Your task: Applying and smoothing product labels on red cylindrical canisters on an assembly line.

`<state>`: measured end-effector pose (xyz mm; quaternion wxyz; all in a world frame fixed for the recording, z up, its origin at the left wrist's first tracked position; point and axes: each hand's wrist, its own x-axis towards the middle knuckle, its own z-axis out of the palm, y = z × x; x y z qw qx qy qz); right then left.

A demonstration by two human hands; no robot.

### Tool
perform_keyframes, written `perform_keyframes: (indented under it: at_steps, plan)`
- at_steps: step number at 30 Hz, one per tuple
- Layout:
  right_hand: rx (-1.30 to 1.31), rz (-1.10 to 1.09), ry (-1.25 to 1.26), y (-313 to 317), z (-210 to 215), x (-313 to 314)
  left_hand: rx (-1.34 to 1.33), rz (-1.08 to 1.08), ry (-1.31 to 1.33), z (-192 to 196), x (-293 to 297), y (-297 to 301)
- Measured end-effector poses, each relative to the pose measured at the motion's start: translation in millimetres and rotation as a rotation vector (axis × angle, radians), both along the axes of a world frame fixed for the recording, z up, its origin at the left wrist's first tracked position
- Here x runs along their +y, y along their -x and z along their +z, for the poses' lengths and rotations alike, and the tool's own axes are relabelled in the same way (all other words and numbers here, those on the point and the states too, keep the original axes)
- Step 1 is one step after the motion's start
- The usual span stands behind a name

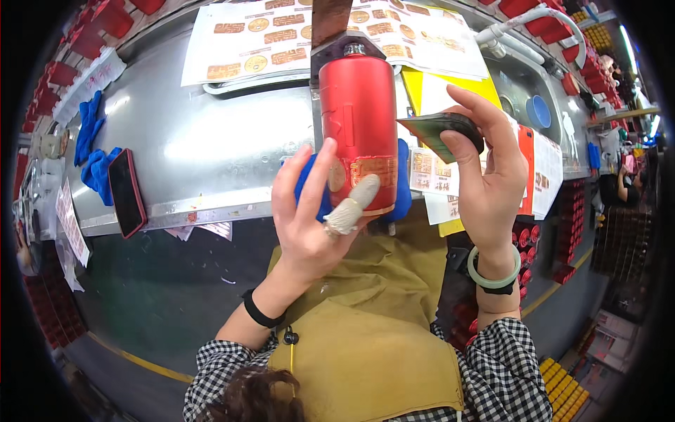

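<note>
A red bottle (pixel 358 98) lies in front of me, its neck against a dark metal fixture (pixel 349 43) and blue cloth (pixel 401 186) under its lower end. A gold-and-red label (pixel 378 171) covers part of its lower side. My left hand (pixel 316 211) is around the bottle's lower left; its thumb, in a pale finger cot (pixel 353 205), presses at the label and two fingers stretch along the side. To the right, my right hand (pixel 492 155) pinches a thin dark scraper (pixel 443 132) between thumb and fingers. The scraper's pointed corner is close to the bottle, apparently apart from it.
Printed label sheets (pixel 246 42) lie across the metal bench (pixel 211 133), with a yellow sheet (pixel 450 88) at right. A phone (pixel 126 193) and blue gloves (pixel 95 148) rest at left. A blue bowl (pixel 538 111) and a pale curved pipe (pixel 531 21) are at far right.
</note>
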<state>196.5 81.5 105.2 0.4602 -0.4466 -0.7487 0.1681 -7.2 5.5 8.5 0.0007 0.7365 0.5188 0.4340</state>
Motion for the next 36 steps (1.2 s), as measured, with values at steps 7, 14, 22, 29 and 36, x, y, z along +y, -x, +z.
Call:
perform_keyframes:
  at_steps: [7,14,22,29,36]
  plan:
    - [-0.06,0.046,-0.08,7,13,3,0.019,0.09,0.109,21,11,-10]
    - [-0.182,0.109,-0.211,13,15,7,0.027,-0.027,0.033,14,2,-18]
    - [-0.445,0.438,-0.271,32,-1,-19,-0.284,-0.039,0.126,7,9,-4]
    - [-0.369,0.272,-0.496,23,-15,20,-0.479,-0.076,0.224,-2,9,0]
    - [-0.42,0.192,-0.43,11,-7,20,-0.44,-0.106,0.293,0,6,6]
